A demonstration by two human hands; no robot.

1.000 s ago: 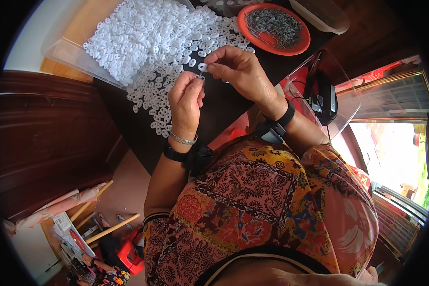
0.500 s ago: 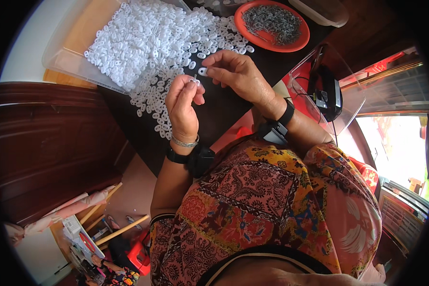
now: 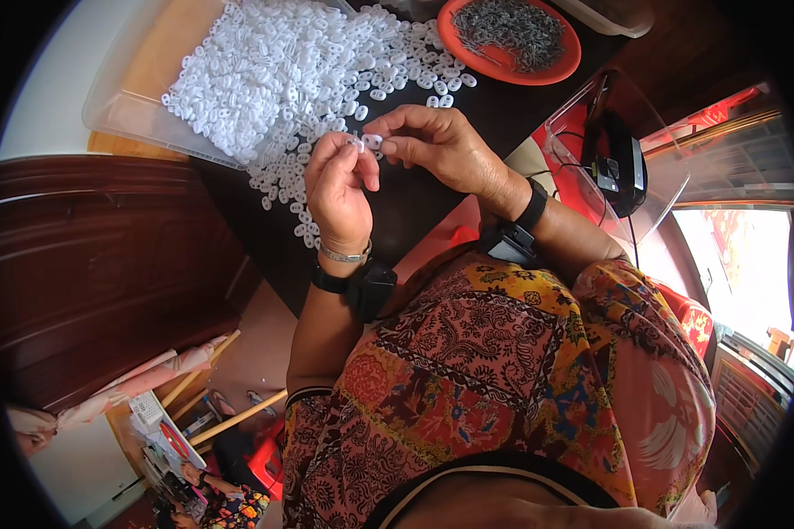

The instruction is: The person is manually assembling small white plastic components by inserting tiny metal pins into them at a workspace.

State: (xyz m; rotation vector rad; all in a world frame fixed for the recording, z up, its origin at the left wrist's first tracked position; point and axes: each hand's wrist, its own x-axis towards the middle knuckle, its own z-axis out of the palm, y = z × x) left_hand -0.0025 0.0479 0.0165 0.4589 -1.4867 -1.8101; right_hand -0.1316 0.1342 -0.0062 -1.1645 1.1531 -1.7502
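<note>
Over the dark table [image 3: 406, 207], my two hands meet at the fingertips. My left hand [image 3: 340, 198] pinches a small white plastic piece [image 3: 357, 145] with a thin metal pin standing up from it. Between the thumb and index finger of my right hand [image 3: 441, 150] is a white oval plastic piece with two holes [image 3: 373, 141], right beside the left hand's piece. Whether the two pieces touch is too small to tell. Beyond my hands lies a big heap of similar white oval pieces [image 3: 273, 70], with loose ones scattered toward my left wrist.
The heap spills from a clear plastic tray [image 3: 115, 123] at the far left. An orange plate [image 3: 472, 66] of small metal pins [image 3: 520, 35] stands at the far right. Right of the table is a clear bin [image 3: 666, 207] with a black device [image 3: 628, 172]. Another person [image 3: 229, 507] is at lower left.
My right hand has brought its oval piece down and left, beside the pin piece in my left hand. The whole view has shifted slightly.
</note>
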